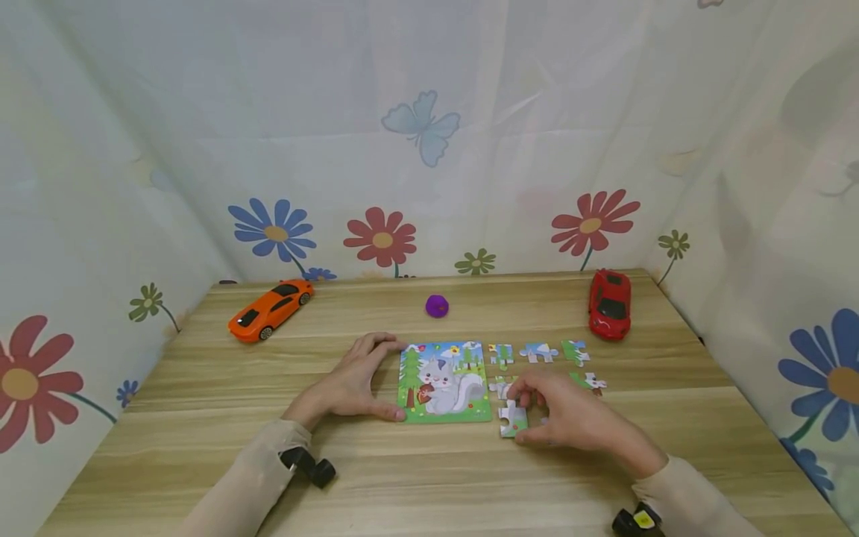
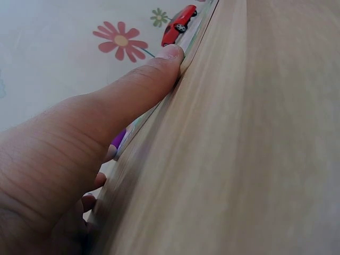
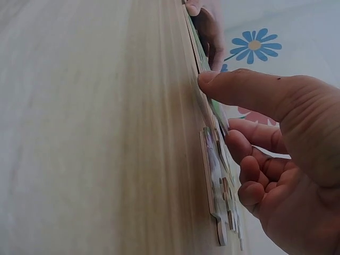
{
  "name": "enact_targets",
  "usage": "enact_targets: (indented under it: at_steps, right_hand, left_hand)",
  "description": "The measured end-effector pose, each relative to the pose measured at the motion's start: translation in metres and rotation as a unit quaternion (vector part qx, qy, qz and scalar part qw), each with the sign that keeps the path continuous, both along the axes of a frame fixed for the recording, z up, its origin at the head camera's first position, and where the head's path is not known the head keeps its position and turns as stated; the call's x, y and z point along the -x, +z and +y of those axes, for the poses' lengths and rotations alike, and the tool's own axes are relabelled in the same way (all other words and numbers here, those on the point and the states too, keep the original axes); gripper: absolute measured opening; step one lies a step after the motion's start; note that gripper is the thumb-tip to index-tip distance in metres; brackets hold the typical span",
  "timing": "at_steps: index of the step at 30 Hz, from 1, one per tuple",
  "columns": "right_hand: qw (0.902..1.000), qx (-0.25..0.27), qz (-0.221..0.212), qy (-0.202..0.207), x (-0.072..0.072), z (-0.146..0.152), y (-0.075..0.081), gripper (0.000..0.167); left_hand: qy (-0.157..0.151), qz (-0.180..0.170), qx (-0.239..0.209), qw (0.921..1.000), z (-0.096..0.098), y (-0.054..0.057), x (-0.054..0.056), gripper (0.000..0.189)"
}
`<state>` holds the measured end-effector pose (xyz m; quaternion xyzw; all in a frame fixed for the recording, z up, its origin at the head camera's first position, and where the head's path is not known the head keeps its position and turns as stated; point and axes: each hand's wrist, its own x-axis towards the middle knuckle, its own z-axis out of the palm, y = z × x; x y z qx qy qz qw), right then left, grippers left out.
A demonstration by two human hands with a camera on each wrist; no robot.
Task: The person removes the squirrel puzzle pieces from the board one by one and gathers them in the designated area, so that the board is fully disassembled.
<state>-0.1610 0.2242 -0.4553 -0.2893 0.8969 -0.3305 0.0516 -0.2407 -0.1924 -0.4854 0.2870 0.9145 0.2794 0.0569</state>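
Observation:
A square puzzle picture (image 1: 429,409) of a grey squirrel lies on the wooden table. Along its left side my left hand (image 1: 356,379) rests, fingertips at the upper left corner and thumb (image 2: 169,53) on the lower left edge. Just right of the picture, my right hand (image 1: 570,412) pinches a jigsaw piece (image 1: 512,420) between thumb and index finger. That piece is whitish with a green lower part and looks tilted against the table in the right wrist view. Another piece (image 1: 499,386) shows right above it, partly covered by the fingers.
Further loose pieces lie right of the picture, among them a blue-and-white one (image 1: 539,353) and a green one (image 1: 575,353). An orange toy car (image 1: 271,309) stands back left, a red toy car (image 1: 610,304) back right, and a small purple object (image 1: 437,306) between them.

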Motion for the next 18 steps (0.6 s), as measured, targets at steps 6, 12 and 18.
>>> enact_targets:
  at_steps: [6,12,18]
  right_hand:
    - [0.9999,-0.010,0.004,0.000,-0.0013,-0.0005,0.0009,0.048]
    - [0.9998,-0.017,0.013,-0.001,-0.0024,-0.0008,0.0025,0.049]
    - [0.9994,-0.020,0.028,0.003,-0.0023,0.0000,0.0023,0.049]
  left_hand:
    - [-0.003,0.002,-0.001,1.0000,-0.0003,-0.0005,0.0002,0.126]
    - [-0.001,-0.002,0.000,1.0000,0.0000,0.0004,-0.0002,0.125]
    - [-0.004,-0.002,-0.005,1.0000,-0.0004,0.0007,-0.0003,0.126]
